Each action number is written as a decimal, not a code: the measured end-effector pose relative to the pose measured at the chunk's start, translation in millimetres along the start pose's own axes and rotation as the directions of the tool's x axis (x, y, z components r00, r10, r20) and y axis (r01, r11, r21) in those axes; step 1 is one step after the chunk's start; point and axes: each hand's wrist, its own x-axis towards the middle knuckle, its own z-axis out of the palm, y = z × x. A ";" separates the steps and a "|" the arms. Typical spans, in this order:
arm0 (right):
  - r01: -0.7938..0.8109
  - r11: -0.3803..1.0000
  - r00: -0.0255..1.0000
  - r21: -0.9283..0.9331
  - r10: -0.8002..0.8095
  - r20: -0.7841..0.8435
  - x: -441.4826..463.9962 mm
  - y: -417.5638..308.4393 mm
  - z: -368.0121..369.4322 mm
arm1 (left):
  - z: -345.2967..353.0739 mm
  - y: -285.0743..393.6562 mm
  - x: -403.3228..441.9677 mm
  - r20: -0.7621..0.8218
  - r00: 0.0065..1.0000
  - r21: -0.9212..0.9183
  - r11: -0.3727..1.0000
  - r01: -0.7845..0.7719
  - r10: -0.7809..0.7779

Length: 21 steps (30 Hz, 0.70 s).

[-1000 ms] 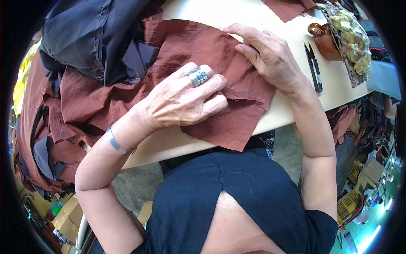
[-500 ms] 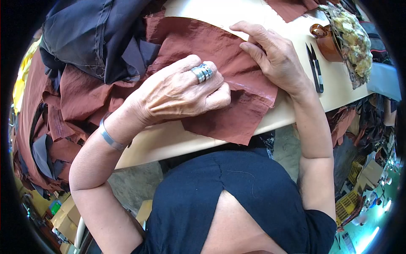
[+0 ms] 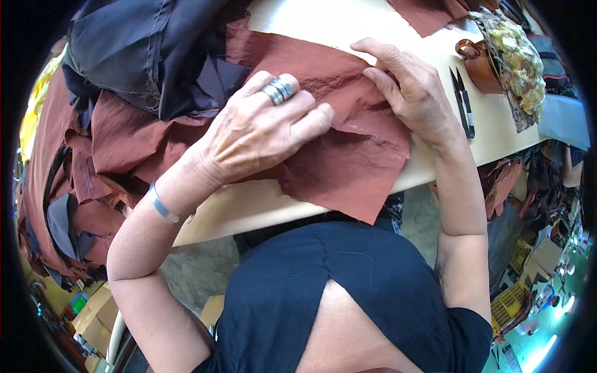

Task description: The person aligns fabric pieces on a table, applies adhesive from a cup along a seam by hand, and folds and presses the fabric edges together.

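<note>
A rust-brown cloth (image 3: 367,161) lies over the table, its lower corner hanging past the front edge. My left hand (image 3: 264,121), with a wide silver ring, rests on the cloth's left part with its fingers curled; whether they pinch the cloth is hidden. At the cloth's upper right edge is my right hand (image 3: 413,90), thumb and forefinger apart, with nothing visible between them. Dark navy cloth (image 3: 130,56) is heaped at the upper left, over more rust-brown fabric (image 3: 130,137).
Black snips (image 3: 462,102) lie on the cream table (image 3: 249,211), right of my right hand. Beyond them stands a brown pot (image 3: 480,67) beside a ragged, yellowish bundle (image 3: 519,68). Another rust-brown piece (image 3: 426,15) is at the top. A yellow crate (image 3: 509,303) is at the lower right.
The rust-brown cloth has shifted right, and its lower corner hangs further right. My right hand has moved slightly right. My left hand has moved a little left, its fingers less tightly bunched than half a second ago.
</note>
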 end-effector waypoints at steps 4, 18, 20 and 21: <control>-0.027 1.000 1.000 -0.012 0.027 0.010 1.2 0.2 -0.7 | 2.8 -4.2 -5.8 0.069 0.993 -0.098 0.990 0.106 -0.099; -0.061 0.998 0.997 0.011 0.060 0.043 2.3 3.9 -1.1 | 1.8 -5.0 -5.1 0.081 0.993 0.227 0.969 -0.103 0.087; -0.025 0.999 0.999 0.047 0.024 0.024 2.8 5.1 -1.6 | -2.1 -5.5 -2.6 0.103 0.994 0.118 0.992 -0.040 0.028; -0.096 0.992 0.995 0.079 0.092 0.045 1.1 4.9 -2.1 | -3.4 -6.0 -2.1 0.115 0.993 0.062 0.998 -0.007 0.000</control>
